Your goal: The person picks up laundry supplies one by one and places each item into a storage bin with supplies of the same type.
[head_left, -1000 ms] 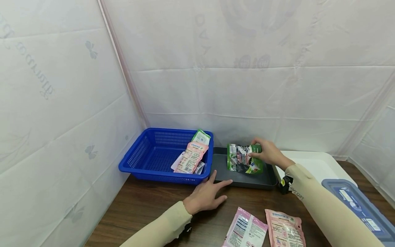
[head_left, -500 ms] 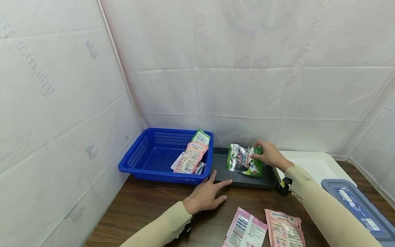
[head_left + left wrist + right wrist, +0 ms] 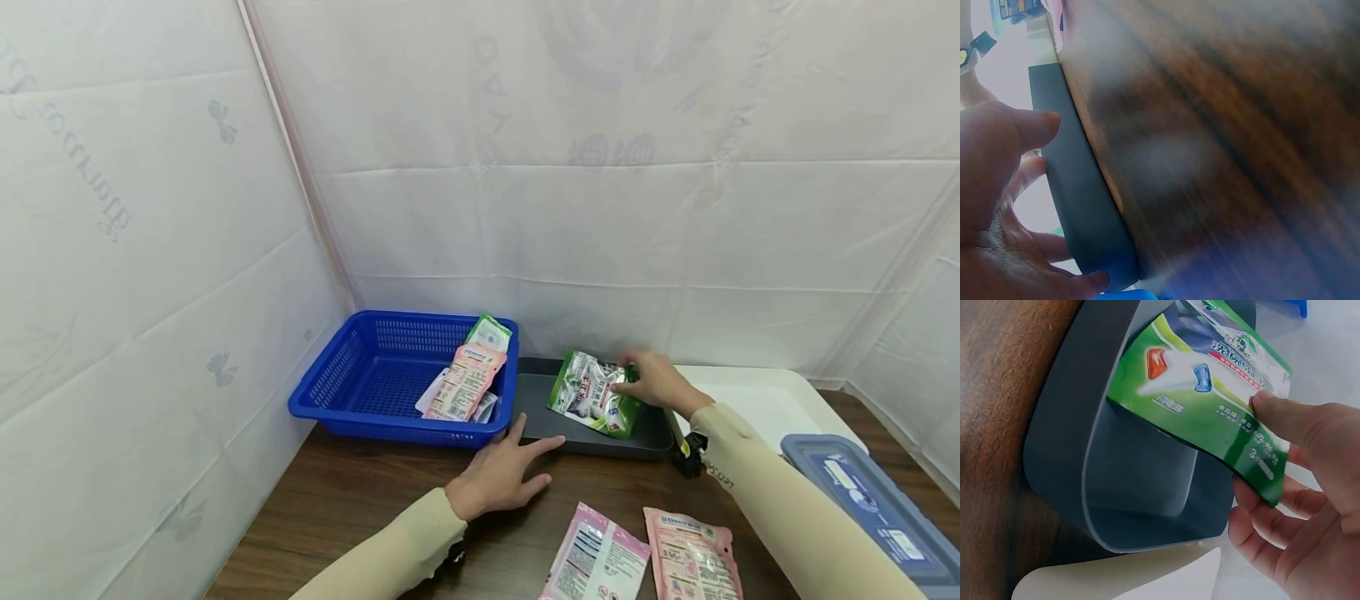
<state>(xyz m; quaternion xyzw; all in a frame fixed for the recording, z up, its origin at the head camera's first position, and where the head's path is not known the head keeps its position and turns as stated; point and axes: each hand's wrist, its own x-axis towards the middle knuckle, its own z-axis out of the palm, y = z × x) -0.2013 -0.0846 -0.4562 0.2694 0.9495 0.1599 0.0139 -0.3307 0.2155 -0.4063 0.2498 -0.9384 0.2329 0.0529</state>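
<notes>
My right hand (image 3: 658, 383) pinches a green and silver pouch (image 3: 592, 393) by its right end, thumb on top and fingers beneath. The pouch is tilted over the dark grey tray (image 3: 536, 400); in the right wrist view its printed face (image 3: 1210, 394) shows red and blue capsule pictures. My left hand (image 3: 501, 473) lies with spread fingers at the tray's front edge, by the corner of the blue basket (image 3: 405, 429). In the left wrist view the left fingers (image 3: 1038, 128) touch the tray's outer side (image 3: 1079, 169).
Inside the basket lie a pink pouch (image 3: 467, 382) and a green-edged packet (image 3: 491, 335). Two more pouches, one purple-pink (image 3: 596, 557) and one pink (image 3: 693, 554), lie at the front of the wooden table (image 3: 360, 508). A white tray (image 3: 757, 400) and a blue-grey lid (image 3: 862, 500) stand right.
The green pouch has turned clockwise in my right hand, its near right corner swinging toward the tray's front. The right hand has shifted slightly right and down. My left hand stays put.
</notes>
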